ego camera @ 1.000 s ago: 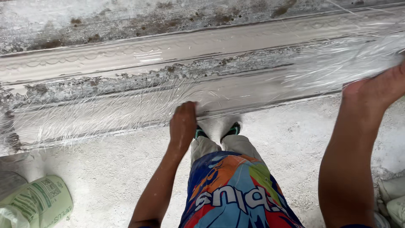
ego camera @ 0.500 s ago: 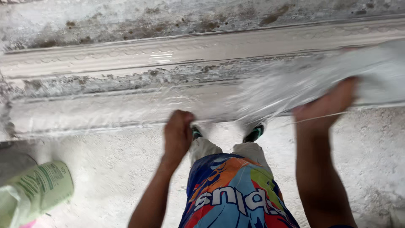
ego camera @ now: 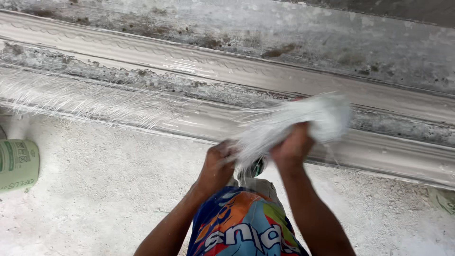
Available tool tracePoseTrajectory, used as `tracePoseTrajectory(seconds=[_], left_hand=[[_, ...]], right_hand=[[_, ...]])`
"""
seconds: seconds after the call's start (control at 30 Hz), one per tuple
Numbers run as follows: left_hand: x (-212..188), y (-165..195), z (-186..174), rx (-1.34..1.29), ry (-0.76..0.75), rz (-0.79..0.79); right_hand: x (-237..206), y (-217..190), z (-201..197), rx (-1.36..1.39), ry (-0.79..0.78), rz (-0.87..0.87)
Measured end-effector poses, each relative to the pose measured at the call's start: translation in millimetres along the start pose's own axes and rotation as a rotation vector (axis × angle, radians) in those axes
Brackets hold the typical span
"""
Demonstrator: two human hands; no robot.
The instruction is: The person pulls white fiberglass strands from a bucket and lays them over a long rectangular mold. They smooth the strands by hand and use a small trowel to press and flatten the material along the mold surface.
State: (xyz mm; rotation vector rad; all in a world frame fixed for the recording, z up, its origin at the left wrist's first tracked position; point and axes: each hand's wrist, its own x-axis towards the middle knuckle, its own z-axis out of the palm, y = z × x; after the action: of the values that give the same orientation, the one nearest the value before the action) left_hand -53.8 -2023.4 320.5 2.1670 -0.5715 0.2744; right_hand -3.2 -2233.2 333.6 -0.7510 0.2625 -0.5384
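Both my hands grip one bundle of white glass-fibre strands [ego camera: 303, 121] in front of me. My left hand [ego camera: 217, 163] pinches the near end of the bundle. My right hand [ego camera: 293, 147] clutches the thick bunched part, which puffs up to the right. Loose fibres [ego camera: 90, 97] still lie spread thinly over the long white plaster moulding [ego camera: 156, 57] to the left. The moulding runs across the whole view on the dusty white floor [ego camera: 104, 189].
A pale green sack [ego camera: 18, 163] lies on the floor at the left edge. My colourful shorts [ego camera: 241, 227] and a green shoe [ego camera: 258, 167] show below my hands. A grey stained wall [ego camera: 332, 33] runs behind the moulding.
My right hand swept in from the far right, gathering the spread fibres into a bunch. It now meets my left hand, which stayed near the moulding's front edge. The view shifted.
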Motion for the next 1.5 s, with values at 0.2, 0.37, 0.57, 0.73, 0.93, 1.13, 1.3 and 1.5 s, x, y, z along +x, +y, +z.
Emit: tracePoseTrajectory(seconds=[0.2,0.37,0.57,0.73,0.93,1.13,1.3,1.5], left_hand=[[8,-85,-33,0.334,-0.100,-0.091],[32,-132,-71,1.055,-0.377,-0.339],[15,-23,-14,-0.222,-0.064,-0.086],[31,-1,-13,-0.251,-0.130,-0.115],[32,-41,-36,-0.005,-0.039,0.062],[18,-95,26,0.105,-0.049,0.018],[-7,-141,29,0.351,-0.062,-0.083],[-18,-157,-4,0.510,-0.200,-0.253]], right_hand=[[84,-77,-55,-0.198,0.004,-0.263],[96,-105,-65,-0.095,0.186,-0.237],[13,-11,-46,-0.272,0.292,-0.050],[33,-33,-72,-0.101,0.125,-0.116],[81,-144,-116,-0.317,0.072,-0.414],[94,-207,-129,-0.228,0.079,-0.171],[71,-211,-142,-0.145,0.075,-0.211],[40,-170,-135,-0.283,0.148,-0.439]])
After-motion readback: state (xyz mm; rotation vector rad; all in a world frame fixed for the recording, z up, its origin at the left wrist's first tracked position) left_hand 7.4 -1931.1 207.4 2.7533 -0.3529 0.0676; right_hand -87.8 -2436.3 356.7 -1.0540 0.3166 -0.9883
